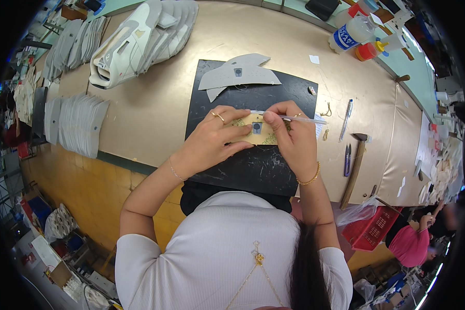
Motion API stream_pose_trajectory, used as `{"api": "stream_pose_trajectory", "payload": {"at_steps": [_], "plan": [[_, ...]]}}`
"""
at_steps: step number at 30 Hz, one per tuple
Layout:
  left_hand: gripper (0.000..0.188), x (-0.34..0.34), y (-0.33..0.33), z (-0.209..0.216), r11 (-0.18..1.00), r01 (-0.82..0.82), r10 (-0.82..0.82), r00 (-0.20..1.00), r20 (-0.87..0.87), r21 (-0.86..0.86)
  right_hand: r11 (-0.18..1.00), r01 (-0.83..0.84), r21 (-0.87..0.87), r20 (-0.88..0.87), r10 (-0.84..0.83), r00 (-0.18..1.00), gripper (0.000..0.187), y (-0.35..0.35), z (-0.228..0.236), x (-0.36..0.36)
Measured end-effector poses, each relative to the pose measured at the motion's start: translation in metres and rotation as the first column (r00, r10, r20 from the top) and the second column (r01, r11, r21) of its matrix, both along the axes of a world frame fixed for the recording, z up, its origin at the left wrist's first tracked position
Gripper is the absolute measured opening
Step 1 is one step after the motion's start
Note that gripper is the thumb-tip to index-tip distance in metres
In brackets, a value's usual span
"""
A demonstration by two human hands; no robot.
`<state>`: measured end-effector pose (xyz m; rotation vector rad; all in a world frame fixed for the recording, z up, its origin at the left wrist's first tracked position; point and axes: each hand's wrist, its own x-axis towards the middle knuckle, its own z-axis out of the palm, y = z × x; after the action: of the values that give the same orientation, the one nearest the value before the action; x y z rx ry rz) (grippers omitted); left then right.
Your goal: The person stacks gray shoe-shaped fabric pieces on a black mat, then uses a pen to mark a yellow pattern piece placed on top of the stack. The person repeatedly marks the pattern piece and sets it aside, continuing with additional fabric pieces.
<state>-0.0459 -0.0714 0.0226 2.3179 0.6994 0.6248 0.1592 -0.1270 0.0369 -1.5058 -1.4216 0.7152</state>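
Left hand pressed flat-fingered over a small tan patterned piece, thumb and fingers closed on its left edge. Right hand pinching the same piece from the right, also gripping a thin white stick-like tool that lies across the fingers and points right. Tan piece held just above a black work mat, at about the mat's middle, with a small grey square at its centre. Farther up the mat, grey cut shoe-upper pieces, overlapping. Beyond the mat, on the tan tabletop: a row of white and grey shoe uppers to the upper left, a fanned stack of pale grey cut pieces at the left edge. To the right of the mat: a pen, small dark snips, a hammer with a wooden handle. At the far right corner, a clear plastic bottle and a small orange-capped bottle. Below the table's right end, a red plastic basket; another person in a pink top beside it.
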Motion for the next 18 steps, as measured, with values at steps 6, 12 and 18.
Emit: {"api": "stream_pose_trajectory", "payload": {"at_steps": [6, 12, 18], "plan": [[0.033, 0.001, -0.001, -0.001, 0.998, 0.005, -0.004, 1.0, -0.007, 0.062, 0.999, -0.051, 0.003, 0.19, 0.049, 0.98, 0.022, 0.007, 0.0, -0.001], [0.03, 0.001, -0.002, -0.001, 0.995, 0.03, -0.026, 0.999, -0.044, 0.097, 0.995, -0.097, 0.02, 0.321, 0.086, 0.943, 0.018, 0.016, 0.001, -0.003], [0.032, 0.0, -0.003, 0.001, 0.994, 0.019, -0.015, 0.999, -0.044, 0.105, 0.963, -0.25, -0.095, 0.404, 0.267, 0.875, 0.017, 0.021, 0.015, 0.008]]}}
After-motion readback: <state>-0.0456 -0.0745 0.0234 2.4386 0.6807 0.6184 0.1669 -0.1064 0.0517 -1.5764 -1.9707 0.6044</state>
